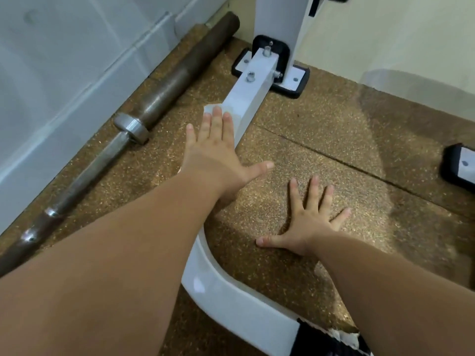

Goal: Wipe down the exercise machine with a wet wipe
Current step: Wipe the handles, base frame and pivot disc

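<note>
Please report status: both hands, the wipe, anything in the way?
Left hand flat, pressing wet wipe on white base bar. Right hand flat on floor mat, empty. Bolts ahead on the bar; barbell lies apart, leftward.

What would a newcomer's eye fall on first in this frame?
At centre, the left hand, fingers flat, presses a wipe onto the white frame bar, which runs up to a bolted upright. To its right, the right hand lies spread on the speckled brown floor. A barbell lies along the wall at left.
</note>
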`<state>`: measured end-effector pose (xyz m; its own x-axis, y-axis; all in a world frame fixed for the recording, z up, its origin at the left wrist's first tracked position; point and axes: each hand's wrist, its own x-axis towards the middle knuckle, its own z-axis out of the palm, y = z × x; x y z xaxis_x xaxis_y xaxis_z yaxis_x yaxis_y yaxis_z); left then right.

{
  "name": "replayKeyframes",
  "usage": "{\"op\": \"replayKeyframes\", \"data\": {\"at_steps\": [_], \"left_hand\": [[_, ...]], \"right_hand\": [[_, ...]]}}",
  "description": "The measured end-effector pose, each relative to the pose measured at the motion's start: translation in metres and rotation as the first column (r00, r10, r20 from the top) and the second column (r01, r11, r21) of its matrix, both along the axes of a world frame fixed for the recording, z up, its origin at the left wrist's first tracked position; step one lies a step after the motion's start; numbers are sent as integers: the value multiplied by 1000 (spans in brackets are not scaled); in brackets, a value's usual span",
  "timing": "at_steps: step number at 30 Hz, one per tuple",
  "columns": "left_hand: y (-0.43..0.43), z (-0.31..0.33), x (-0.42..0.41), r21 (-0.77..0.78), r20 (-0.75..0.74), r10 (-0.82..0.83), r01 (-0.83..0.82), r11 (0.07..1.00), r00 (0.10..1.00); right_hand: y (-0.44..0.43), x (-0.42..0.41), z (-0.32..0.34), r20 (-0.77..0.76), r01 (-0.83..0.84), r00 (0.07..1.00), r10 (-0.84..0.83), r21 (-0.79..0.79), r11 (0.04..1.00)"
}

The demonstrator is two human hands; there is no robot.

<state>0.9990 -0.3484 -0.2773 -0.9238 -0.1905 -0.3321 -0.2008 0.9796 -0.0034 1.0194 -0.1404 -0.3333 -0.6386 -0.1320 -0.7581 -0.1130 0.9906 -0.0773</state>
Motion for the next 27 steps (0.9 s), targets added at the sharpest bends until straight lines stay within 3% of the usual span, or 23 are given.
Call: {"op": "replayKeyframes", "data": {"at_steps": [10,18,23,27], "left_hand": [[12,0,-91,-6,-20,-66,66,998,998],[-11,-5,-67,31,-75,-56,58,998,996],[-12,-5,-99,177,-106,4,15,984,994],[-10,-10,-122,108,-138,-58,73,991,989]], "right_hand": [[1,-6,1,71,-1,997,1,2,1000],[3,-7,6,102,2,995,1,-24,1000],[4,-8,4,103,0,995,3,-30,1000],[5,-8,3,107,3,994,1,-38,999]]}}
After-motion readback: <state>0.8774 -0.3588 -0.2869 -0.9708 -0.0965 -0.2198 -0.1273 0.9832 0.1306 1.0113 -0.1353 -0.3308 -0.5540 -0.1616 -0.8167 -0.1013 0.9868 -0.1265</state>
